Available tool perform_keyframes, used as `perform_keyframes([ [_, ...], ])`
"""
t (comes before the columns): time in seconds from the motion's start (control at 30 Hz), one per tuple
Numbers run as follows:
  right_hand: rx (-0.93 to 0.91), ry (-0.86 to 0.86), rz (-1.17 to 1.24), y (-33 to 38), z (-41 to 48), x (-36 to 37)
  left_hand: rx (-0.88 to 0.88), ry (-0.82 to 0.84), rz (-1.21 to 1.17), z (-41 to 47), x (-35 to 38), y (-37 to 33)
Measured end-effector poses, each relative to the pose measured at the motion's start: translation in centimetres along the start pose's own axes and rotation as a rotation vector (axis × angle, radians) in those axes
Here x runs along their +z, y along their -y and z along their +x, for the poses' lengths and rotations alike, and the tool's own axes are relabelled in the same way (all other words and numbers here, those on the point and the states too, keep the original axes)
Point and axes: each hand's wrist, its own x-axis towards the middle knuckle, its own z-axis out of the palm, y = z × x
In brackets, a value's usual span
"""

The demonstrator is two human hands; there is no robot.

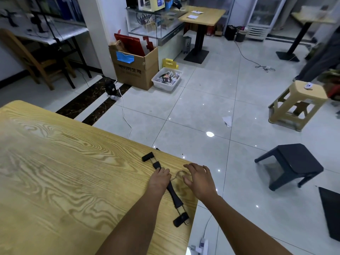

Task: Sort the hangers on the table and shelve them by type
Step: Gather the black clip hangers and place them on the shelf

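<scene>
A black clip hanger with a thin metal hook (174, 196) lies flat on the pale wood-grain desk (64, 172), close to its right edge and near the far right corner. It runs on a slant. One black clip (148, 156) points far and left, the other (181, 219) sits near and right, just short of the desk's edge. The hook (179, 173) curves off the middle of the bar toward the right.

The left grip (159, 178), a bare hand, lies right on the middle of the bar and covers it where the hook joins. Its fingertips reach toward the far clip. From where I stand I cannot tell if the fingers are curled round the bar or only pressing on it. The right grip (199, 178) is released, with its fingers spread and relaxed over the hook's right side and the palm facing down. Whether it touches the wire I cannot tell.

Beyond the desk is a glossy light tiled floor (193, 107). A dark grey plastic stool (292, 162) stands to the right, and a beige plastic stool (298, 103) stands farther off. Far across the floor, a brown cardboard box (136, 67) stands against a white pillar, with a white plastic bin of packets (167, 80) just beside it on the right. A white cable (125, 115) trails over the tiles toward the desk.
</scene>
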Motion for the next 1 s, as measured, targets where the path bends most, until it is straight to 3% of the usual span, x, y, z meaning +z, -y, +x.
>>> perform_keyframes([
  [0.23, 0.001, -0.020, -0.017, -0.1, -0.8, 0.8, 0.064, 0.026, 0.019, -1.5, 1.6, 0.4],
  [0.47, -0.039, -0.004, -0.026, 1.2, -1.7, 0.0, 0.081, 0.068, -0.136, -5.0, 1.1, 0.8],
  [1.0, -0.218, -0.158, -0.042, 9.7, -6.7, -6.7, -0.236, -0.117, -0.362, -21.1, -0.5, 4.2],
])
